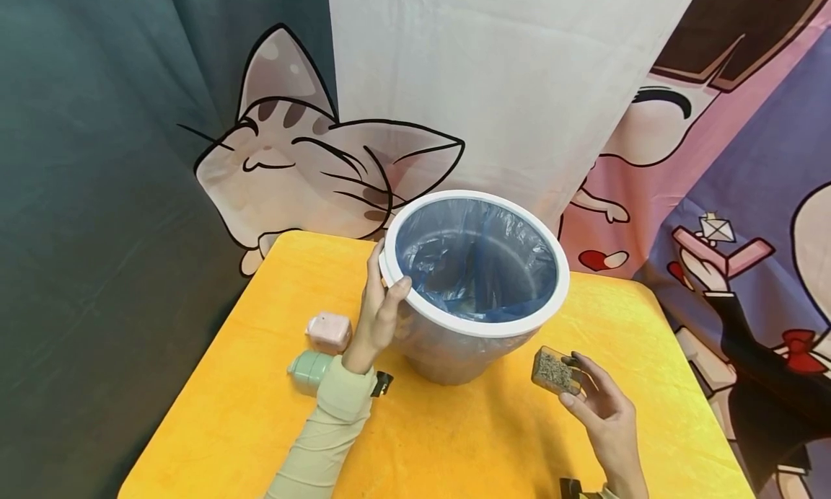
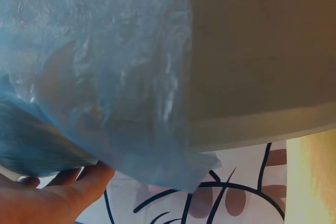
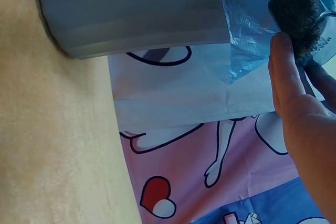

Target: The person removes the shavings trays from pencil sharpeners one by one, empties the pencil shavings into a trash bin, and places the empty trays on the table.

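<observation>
A trash bin with a white rim [image 1: 480,327] stands on the yellow table, lined with a translucent blue plastic bag [image 1: 448,265]. My left hand [image 1: 376,315] grips the rim at its left side, thumb on top and fingers outside. In the left wrist view the bag's loose edge [image 2: 152,145] hangs down over the bin's outer wall. To the right of the bin and below its rim, my right hand [image 1: 605,412] pinches a small clear box [image 1: 552,371] of dark, crumbly matter between thumb and fingers. The right wrist view shows this box [image 3: 299,17] overlapping the blue bag.
Left of the bin, a small pink packet [image 1: 330,332] and a pale green rounded container [image 1: 309,372] lie on the yellow tabletop [image 1: 448,441], close to my left forearm. Behind the table hangs a printed cloth [image 1: 519,73] with cartoon figures.
</observation>
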The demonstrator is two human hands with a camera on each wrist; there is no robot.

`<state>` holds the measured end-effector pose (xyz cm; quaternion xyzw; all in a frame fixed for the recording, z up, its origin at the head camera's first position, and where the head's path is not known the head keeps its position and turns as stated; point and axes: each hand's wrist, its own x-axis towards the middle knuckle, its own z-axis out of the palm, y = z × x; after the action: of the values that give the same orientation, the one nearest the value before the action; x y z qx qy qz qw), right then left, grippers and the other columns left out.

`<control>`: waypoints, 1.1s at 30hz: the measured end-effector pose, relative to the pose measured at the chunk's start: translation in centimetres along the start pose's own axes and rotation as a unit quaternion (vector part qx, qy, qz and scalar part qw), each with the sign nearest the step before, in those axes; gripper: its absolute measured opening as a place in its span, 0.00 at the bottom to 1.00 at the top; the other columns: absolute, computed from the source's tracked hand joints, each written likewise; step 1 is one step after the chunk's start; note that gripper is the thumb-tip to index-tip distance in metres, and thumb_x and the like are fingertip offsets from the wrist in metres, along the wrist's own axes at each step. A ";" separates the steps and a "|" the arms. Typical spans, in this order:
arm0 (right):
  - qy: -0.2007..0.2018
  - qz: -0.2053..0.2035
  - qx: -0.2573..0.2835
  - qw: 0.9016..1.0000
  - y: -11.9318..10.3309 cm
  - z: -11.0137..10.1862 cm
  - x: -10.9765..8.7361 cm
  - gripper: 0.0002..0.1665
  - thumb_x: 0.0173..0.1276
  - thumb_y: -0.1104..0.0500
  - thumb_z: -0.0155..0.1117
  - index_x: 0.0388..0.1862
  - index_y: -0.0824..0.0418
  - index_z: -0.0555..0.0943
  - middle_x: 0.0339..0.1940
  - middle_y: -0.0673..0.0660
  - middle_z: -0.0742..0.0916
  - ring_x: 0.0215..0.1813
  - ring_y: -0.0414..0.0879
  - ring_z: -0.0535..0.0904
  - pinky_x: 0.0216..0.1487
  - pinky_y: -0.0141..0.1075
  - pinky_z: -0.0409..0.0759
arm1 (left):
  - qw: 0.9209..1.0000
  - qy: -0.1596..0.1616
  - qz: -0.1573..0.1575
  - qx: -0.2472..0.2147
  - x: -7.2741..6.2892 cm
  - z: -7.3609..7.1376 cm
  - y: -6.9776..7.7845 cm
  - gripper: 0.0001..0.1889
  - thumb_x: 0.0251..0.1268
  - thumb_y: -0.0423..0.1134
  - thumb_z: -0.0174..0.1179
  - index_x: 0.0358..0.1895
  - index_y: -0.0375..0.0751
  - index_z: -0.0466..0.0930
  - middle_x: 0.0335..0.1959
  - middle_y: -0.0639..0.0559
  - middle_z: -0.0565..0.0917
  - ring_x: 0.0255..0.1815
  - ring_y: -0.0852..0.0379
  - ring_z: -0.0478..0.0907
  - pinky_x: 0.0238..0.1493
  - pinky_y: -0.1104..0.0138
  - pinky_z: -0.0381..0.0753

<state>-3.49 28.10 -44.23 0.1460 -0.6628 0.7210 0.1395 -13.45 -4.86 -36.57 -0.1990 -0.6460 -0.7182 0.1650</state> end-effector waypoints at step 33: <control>0.019 -0.067 0.030 0.997 -2.3 -0.7 2.2 0.33 0.52 0.87 0.49 0.61 0.83 0.59 0.58 0.70 0.74 0.58 0.52 0.73 0.52 0.32 0.76 | 1.000 -0.010 -0.001 -0.018 0.1 -0.1 0.2 0.37 0.59 0.37 0.45 0.71 0.34 0.40 0.69 0.32 0.53 0.61 0.44 0.66 0.60 0.56 0.68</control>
<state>-4.63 28.97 -41.25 0.1811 -0.6269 0.7320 0.1957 -13.45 -4.98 -36.38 -0.2085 -0.6348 -0.7279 0.1542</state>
